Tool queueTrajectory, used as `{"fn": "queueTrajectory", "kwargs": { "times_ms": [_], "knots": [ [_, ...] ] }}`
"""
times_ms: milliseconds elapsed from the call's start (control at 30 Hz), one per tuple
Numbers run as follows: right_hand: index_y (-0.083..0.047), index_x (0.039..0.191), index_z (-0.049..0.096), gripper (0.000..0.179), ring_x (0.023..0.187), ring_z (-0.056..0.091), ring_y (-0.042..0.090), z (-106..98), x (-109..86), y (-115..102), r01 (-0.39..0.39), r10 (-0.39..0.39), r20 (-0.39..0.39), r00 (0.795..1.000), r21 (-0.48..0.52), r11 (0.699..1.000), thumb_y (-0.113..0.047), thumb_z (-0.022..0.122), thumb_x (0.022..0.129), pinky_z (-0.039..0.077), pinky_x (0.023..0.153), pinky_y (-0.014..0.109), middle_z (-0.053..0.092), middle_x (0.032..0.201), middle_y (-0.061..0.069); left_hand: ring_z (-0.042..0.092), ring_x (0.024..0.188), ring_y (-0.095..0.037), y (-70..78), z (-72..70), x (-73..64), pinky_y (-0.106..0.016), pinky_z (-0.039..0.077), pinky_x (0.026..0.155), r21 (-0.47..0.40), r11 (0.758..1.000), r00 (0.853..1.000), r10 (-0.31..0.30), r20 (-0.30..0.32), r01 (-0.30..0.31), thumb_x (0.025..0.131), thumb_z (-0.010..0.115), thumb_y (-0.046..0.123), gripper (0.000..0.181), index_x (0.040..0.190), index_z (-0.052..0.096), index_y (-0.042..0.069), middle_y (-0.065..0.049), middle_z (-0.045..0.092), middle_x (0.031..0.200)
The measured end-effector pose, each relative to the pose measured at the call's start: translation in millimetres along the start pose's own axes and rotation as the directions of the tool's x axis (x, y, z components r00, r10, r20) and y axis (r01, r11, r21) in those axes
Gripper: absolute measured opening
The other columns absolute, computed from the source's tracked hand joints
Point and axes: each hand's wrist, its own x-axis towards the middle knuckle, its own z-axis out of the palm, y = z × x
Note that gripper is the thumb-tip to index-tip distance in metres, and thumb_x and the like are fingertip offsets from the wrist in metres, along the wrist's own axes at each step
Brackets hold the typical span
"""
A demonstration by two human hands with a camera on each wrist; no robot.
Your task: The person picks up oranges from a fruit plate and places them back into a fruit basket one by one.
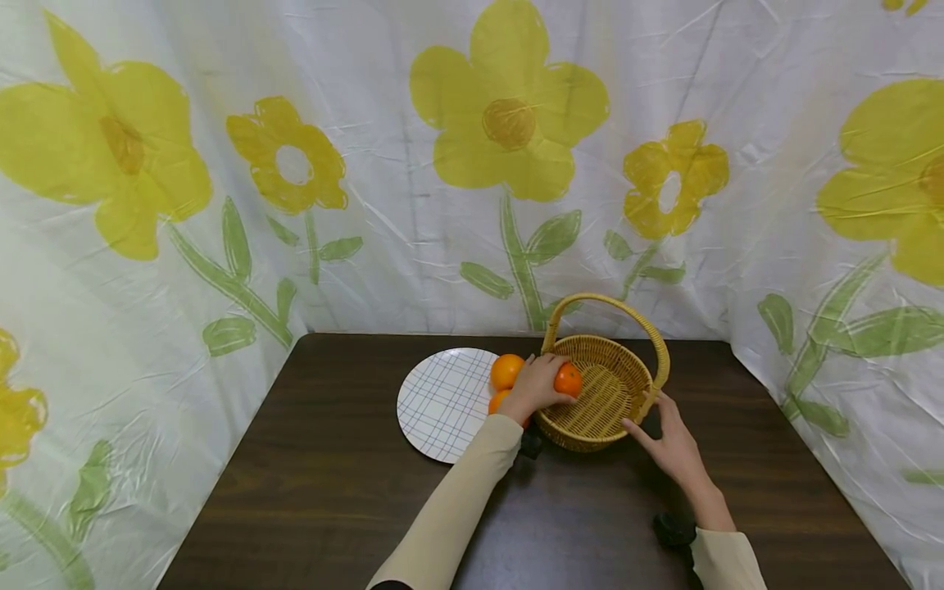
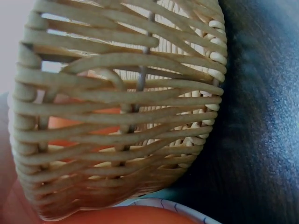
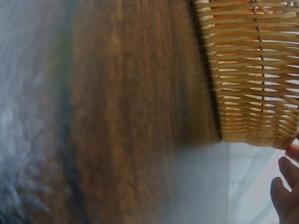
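Note:
A round wicker basket [image 1: 601,393] with a tall arched handle stands on the table. My left hand [image 1: 540,383] reaches over its left rim and grips an orange [image 1: 568,380] just inside. Through the weave, the left wrist view shows orange skin [image 2: 84,126]. At the basket's right side, my right hand [image 1: 674,438] holds the rim near the handle's foot, thumb on the near side; its fingertips [image 3: 290,172] show at the right wrist view's edge. More oranges [image 1: 506,372] lie left of the basket, partly covered by my left hand, on a white checked plate [image 1: 438,410].
The dark wooden table [image 1: 332,492] carries the plate and basket near its far edge. A white curtain [image 1: 383,246] with yellow flowers hangs behind and along both sides. The basket's handle arches above its opening.

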Motion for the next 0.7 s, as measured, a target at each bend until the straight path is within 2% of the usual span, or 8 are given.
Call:
{"fn": "queueTrajectory", "kwargs": {
  "times_ms": [300,500,700],
  "knots": [
    [-0.011,0.142,0.029,0.073,0.125,0.035,0.042,2,0.7,1,0.008,-0.008,-0.008,1.000,-0.006,1.000,-0.047,0.060,0.087,0.036,0.085,0.064,0.025,0.146,0.018,0.046,0.123,-0.021,0.5,-1.7,-1.0,-0.046,0.024,0.111,0.021,1.000,1.000,0.007,-0.006,-0.007,0.078,0.071,0.047,0.072,0.138,0.044,0.020,-0.003,0.048,0.136],
    [-0.011,0.142,0.029,0.073,0.125,0.036,0.042,2,0.5,1,0.011,-0.012,-0.012,1.000,-0.008,1.000,-0.047,0.060,0.087,0.036,0.085,0.064,0.025,0.146,0.018,0.045,0.124,-0.023,-2.1,-7.5,-4.8,-0.048,0.022,0.111,-0.010,1.000,0.999,0.028,-0.020,-0.029,0.080,0.068,0.047,0.067,0.137,0.045,0.021,-0.003,0.048,0.137],
    [-0.011,0.142,0.030,0.072,0.124,0.036,0.043,2,0.7,1,0.013,-0.013,-0.014,1.000,-0.011,1.000,-0.047,0.060,0.087,0.037,0.084,0.064,0.025,0.146,0.018,0.045,0.125,-0.019,-5.9,-11.6,-10.6,-0.048,0.023,0.111,-0.032,0.998,0.998,0.049,-0.039,-0.050,0.081,0.067,0.047,0.064,0.136,0.047,0.021,-0.002,0.049,0.136]
  ]
}}
